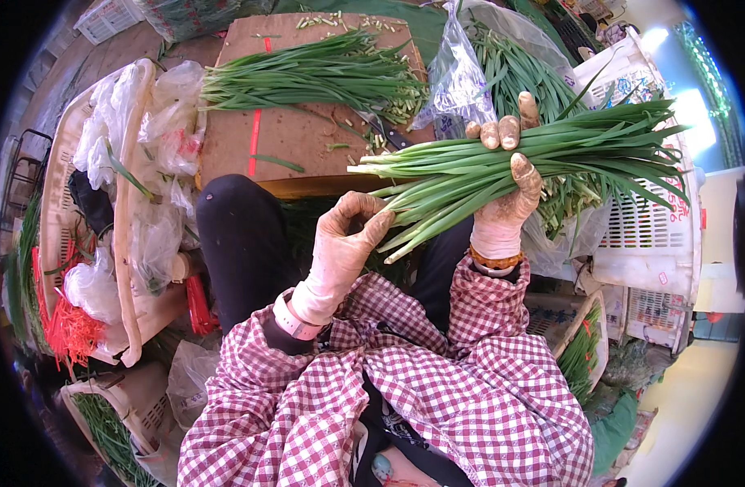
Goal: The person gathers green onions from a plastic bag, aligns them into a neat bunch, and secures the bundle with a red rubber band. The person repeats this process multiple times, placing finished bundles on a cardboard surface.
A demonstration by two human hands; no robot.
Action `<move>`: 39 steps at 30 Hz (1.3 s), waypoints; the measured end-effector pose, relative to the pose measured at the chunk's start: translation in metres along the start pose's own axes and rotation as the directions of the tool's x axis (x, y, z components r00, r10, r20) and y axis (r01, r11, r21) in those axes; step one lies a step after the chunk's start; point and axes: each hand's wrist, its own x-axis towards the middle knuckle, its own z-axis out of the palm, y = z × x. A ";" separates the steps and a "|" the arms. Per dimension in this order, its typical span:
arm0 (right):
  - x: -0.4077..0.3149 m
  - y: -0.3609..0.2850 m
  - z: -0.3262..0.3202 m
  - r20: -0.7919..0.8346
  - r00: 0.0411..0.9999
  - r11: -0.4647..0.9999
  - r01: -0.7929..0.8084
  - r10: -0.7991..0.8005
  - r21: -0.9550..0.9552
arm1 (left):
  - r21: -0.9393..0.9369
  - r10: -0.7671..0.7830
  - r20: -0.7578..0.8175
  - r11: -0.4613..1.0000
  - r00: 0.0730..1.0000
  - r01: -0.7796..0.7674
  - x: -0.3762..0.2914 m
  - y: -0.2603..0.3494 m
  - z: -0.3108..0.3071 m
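Note:
A bunch of garlic chives lies across my right hand, whose gloved fingers wrap around its middle. The pale cut ends point left and the green tips hang to the right. My left hand, in a soiled thin glove, pinches a few stalks near their pale ends. Beyond, a heap of chives rests on a brown board. A knife with a dark handle lies on that board, its blade partly under the heap's trimmed ends.
Left stands a plastic basket with clear bags and red ties. Another plastic bag and more chives are at right. White crates stack beyond them. Trimmed stem pieces litter the board.

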 end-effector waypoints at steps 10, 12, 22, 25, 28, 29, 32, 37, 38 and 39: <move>-0.003 0.002 0.003 -0.020 1.000 1.000 -0.021 0.021 0.007 | -0.304 -0.028 -0.055 0.953 0.998 0.010 -0.002 -0.006 -0.001; -0.003 0.002 0.002 -0.052 0.998 0.999 -0.024 0.026 0.033 | -0.325 -0.023 -0.057 0.946 0.998 0.003 -0.003 -0.009 -0.002; -0.003 -0.023 -0.014 -0.130 0.991 0.959 0.061 -0.025 0.277 | 0.095 0.113 -0.313 0.992 0.943 -0.088 0.005 0.017 -0.057; -0.006 -0.025 -0.012 -0.186 0.982 0.924 0.097 -0.029 0.370 | 0.955 -0.023 0.225 0.203 0.974 -0.216 0.003 0.007 -0.055; -0.008 -0.021 -0.006 -0.154 0.988 0.910 0.062 0.002 0.409 | 0.835 -0.035 0.272 0.506 0.962 -0.218 0.000 0.000 -0.043; -0.007 -0.020 -0.004 -0.146 0.989 0.908 0.048 0.014 0.417 | 0.677 -0.065 0.226 0.728 0.972 -0.109 0.000 0.001 -0.038; -0.009 -0.014 0.001 -0.124 0.992 0.926 0.024 0.024 0.376 | 0.048 -0.036 0.303 0.999 0.952 0.023 0.003 0.008 -0.025; -0.007 -0.010 0.001 -0.064 0.996 0.938 -0.030 0.055 0.346 | -0.185 -0.158 0.247 0.961 0.956 0.206 0.011 0.006 -0.004; -0.006 -0.010 0.001 -0.034 0.998 0.942 -0.042 0.056 0.332 | -0.223 -0.165 0.234 0.950 0.958 0.218 0.010 0.002 -0.002; -0.006 -0.009 0.000 0.000 0.998 0.945 -0.056 0.059 0.324 | -0.227 -0.214 0.198 0.939 0.956 0.257 0.009 -0.002 0.000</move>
